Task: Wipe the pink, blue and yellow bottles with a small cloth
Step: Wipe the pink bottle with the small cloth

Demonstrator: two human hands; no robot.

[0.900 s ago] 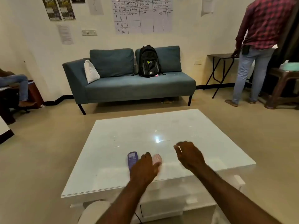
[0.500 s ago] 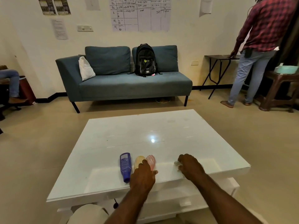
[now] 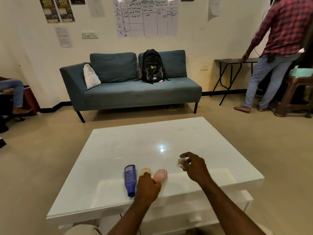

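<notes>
Three bottles lie side by side near the front of the white table (image 3: 169, 136): a blue bottle (image 3: 130, 179) on the left, a yellow bottle (image 3: 145, 171) in the middle, a pink bottle (image 3: 160, 175) on the right. My left hand (image 3: 147, 187) covers the near ends of the yellow and pink bottles, its fingers closed around the pink one. To the right, my right hand (image 3: 194, 167) is raised a little above the table, pinching a small white cloth (image 3: 180, 162) between its fingertips.
A teal sofa (image 3: 135, 94) with a black backpack (image 3: 153, 67) stands beyond the table. A person in a checked shirt (image 3: 277, 48) stands at the right by a folding table (image 3: 233, 72) and a brown stool (image 3: 294, 97). Another person's legs (image 3: 11, 92) show at far left.
My right hand has picked the small cloth up off the table and lifted it. My left hand has settled on the pink bottle. The view has tilted so all three bottles show.
</notes>
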